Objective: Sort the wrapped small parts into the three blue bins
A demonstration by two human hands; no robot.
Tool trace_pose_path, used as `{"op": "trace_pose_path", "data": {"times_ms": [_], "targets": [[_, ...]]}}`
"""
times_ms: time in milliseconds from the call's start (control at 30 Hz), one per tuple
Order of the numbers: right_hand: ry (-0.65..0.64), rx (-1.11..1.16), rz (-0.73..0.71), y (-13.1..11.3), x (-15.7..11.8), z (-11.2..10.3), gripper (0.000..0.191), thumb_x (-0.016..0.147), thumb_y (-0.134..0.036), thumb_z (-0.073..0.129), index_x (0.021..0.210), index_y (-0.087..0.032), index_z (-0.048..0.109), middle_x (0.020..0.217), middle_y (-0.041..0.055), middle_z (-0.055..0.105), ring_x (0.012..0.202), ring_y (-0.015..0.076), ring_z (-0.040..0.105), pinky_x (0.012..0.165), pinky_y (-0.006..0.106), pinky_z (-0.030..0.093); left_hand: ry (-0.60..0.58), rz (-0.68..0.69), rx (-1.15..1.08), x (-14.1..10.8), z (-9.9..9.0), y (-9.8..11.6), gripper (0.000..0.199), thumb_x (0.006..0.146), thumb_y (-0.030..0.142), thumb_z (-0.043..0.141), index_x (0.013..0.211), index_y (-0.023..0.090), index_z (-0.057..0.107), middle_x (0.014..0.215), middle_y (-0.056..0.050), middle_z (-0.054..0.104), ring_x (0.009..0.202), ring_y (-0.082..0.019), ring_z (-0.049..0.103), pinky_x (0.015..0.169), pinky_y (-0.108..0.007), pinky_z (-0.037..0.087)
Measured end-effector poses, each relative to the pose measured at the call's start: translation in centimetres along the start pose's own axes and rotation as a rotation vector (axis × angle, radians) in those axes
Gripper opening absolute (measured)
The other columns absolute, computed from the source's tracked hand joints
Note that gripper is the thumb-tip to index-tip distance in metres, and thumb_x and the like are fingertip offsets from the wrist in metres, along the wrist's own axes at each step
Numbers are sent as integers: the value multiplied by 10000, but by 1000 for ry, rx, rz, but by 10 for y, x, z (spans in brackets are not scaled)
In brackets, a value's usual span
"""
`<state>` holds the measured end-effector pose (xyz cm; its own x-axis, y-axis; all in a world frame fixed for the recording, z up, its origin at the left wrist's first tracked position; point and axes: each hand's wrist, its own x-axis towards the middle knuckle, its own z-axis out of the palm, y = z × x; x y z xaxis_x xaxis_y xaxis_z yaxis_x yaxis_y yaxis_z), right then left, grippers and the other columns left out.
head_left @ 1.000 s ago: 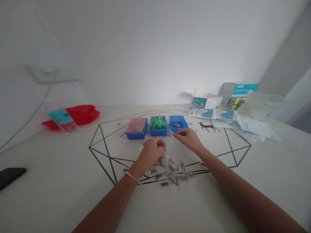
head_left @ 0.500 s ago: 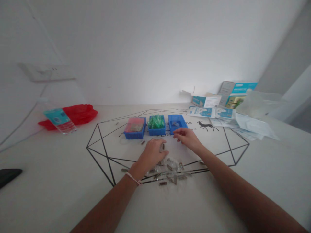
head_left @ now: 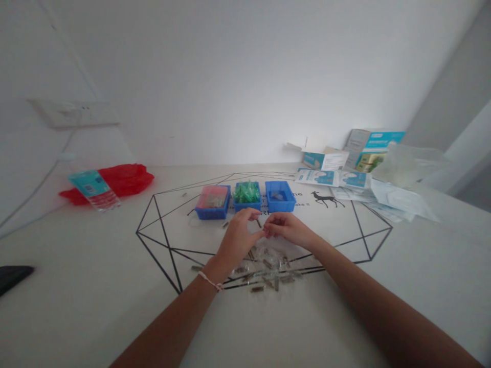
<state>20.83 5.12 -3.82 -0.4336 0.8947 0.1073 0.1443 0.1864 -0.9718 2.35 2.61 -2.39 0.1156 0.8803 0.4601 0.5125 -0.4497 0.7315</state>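
White tabletop [head_left: 95, 266], L hand [head_left: 238, 243] & R hand [head_left: 289, 229] touching over crinkly clear packets [head_left: 268, 266].

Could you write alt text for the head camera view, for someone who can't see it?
A person's left hand and right hand meet at the fingertips above scattered small metal pieces in clear wrappers. These lie on a white table, just in front of three blue bins.

Red plastic bag [head_left: 115, 183]; water bottle [head_left: 94, 190]; probably a phone [head_left: 11, 278]

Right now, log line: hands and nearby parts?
left hand: meets right hand | held: cannot tell | below: clear-wrapped metal pieces | ahead: three blue bins
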Motion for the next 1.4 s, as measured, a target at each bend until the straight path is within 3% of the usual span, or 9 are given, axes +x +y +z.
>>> {"op": "trace_pose_path", "data": {"times_ms": [133,233,367,467,667,833,1067,1267,1400], "targets": [[92,69,-6,-8,-3,-1,298,741,-459,745,772,-192,616,609,-28,624,535,116,578,526,241,432,-61,-252,-298,4,-6,5,194,702,160,772,891,144,735,794,-55,738,739,-185,675,703,-312,521],[90,145,30,-14,-7,0,334,744,-488,753,805,-178,643,655,-13,645,537,104,575,512,232,421,-57,-446,-536,6,-10,9,213,668,171,800,862,119,731,762,-59,739,670,-165,664,651,-302,527],[5,177,92,-18,-12,0,315,726,-447,787,783,-156,680,687,3,669,526,81,551,508,222,410,1,-561,-708,6,-14,10,331,579,201,877,855,93,729,754,-64,730,668,-146,655,671,-297,542],[29,205,105,-17,-13,0,303,724,-433,789,768,-155,677,644,-13,657,483,68,531,483,212,396,-42,-599,-754,6,-16,10,350,554,230,898,828,83,737,755,-60,713,669,-129,643,662,-275,538],[69,226,167,-18,-13,0,306,724,-429,797,819,-170,665,579,-11,675,417,75,531,406,191,346,-48,-628,-677,5,-18,12,318,602,308,869,836,125,755,727,-15,683,585,-89,577,500,-206,430],[151,222,51,-10,-8,-2,288,626,-312,846,861,-189,735,877,52,779,688,149,699,524,222,490,-37,-553,-648,5,-17,11,246,558,224,859,758,131,749,758,-66,747,715,-171,691,729,-300,539],[232,107,-192,1,0,-5,258,641,-278,836,888,-224,784,966,47,789,885,198,720,838,350,560,11,-349,-586,8,-12,7,249,508,26,741,718,155,709,821,-65,779,815,-199,727,847,-341,556],[331,-79,-266,-5,-4,-1,213,713,-405,805,798,-214,763,987,73,777,899,215,699,688,302,533,49,-272,-532,8,-8,7,227,573,182,794,766,156,676,774,-56,748,744,-196,714,765,-328,562],[300,21,-92,-7,-4,-1,270,731,-451,778,770,-191,715,746,52,747,589,145,620,505,254,446,0,-339,-402,9,-11,4,214,701,322,721,838,165,671,720,-49,710,615,-196,663,597,-310,508]]}}
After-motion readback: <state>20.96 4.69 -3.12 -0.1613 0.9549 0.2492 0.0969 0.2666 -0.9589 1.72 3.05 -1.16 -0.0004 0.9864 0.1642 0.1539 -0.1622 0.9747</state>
